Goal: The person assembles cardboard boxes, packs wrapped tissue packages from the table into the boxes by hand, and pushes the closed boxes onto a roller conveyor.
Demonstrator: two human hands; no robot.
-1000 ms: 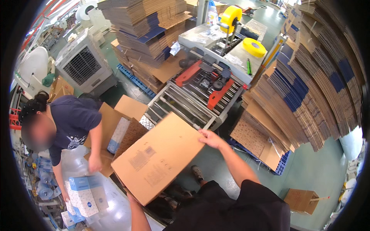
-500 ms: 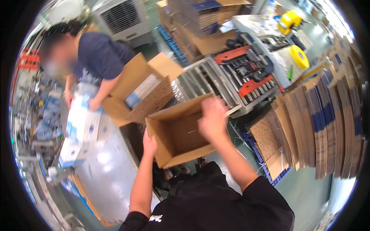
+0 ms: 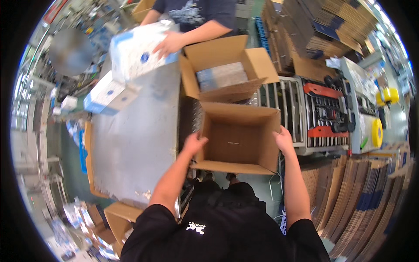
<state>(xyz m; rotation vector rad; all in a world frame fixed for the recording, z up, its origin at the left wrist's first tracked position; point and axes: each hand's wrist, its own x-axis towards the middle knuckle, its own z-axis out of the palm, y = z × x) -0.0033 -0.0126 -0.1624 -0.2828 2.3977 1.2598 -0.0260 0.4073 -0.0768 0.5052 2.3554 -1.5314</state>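
Note:
In front of me is a cardboard box [image 3: 235, 144] with its top open and nothing visible inside but bare brown walls and floor. My left hand [image 3: 195, 143] grips its left wall at the rim, thumb on the inner side. Around the right rim, my right hand [image 3: 283, 139] is closed. Just beyond stands another open cardboard box [image 3: 227, 48], flaps spread, with a white-and-blue pack [image 3: 222, 76] in it. A co-worker's hand [image 3: 170, 43] rests on a white-and-blue carton [image 3: 139, 52] raised over the metal table.
A metal table [image 3: 135, 131] lies to my left, bearing another white-and-blue carton [image 3: 111, 91]. On the right are a roller conveyor [image 3: 290, 113], a cart with red parts [image 3: 325, 131] and yellow tape [image 3: 376, 133]. Stacked flat cardboard [image 3: 353, 196] stands at the lower right.
My right hand has moved from above the box to its right rim. The view has turned, and the box now sits squarer before me. The co-worker has raised a carton.

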